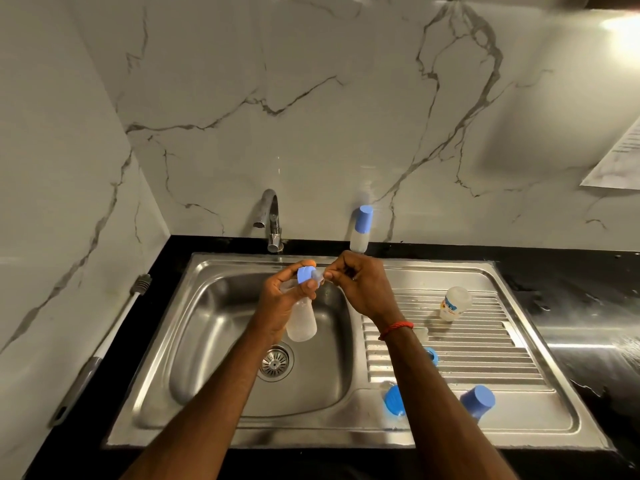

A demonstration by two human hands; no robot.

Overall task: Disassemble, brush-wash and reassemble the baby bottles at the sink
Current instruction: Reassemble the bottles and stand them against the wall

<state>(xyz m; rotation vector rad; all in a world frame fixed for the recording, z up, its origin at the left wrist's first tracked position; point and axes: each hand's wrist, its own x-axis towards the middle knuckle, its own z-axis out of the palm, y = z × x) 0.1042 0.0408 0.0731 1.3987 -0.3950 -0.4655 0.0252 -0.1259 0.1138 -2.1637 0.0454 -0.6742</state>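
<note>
Over the sink basin (214, 341) my left hand (280, 303) grips a clear baby bottle (302, 323) near its blue collar ring (304, 274). My right hand (360, 285) pinches the clear teat (318, 276) that sticks out of that ring. A second bottle (360, 228) with a blue cap stands upright behind the sink. An open bottle body (454, 303) with a printed label stands on the drainboard (485, 355). Loose blue parts lie on the drainboard: a ring (431, 355), a collar (394, 400) and a cap (477, 402).
A chrome tap (272, 220) rises behind the basin. A long-handled brush (100, 348) leans along the left wall on the black counter (588, 306). The drain strainer (274, 362) sits at the basin's bottom. A paper sheet (616, 161) hangs at the right wall.
</note>
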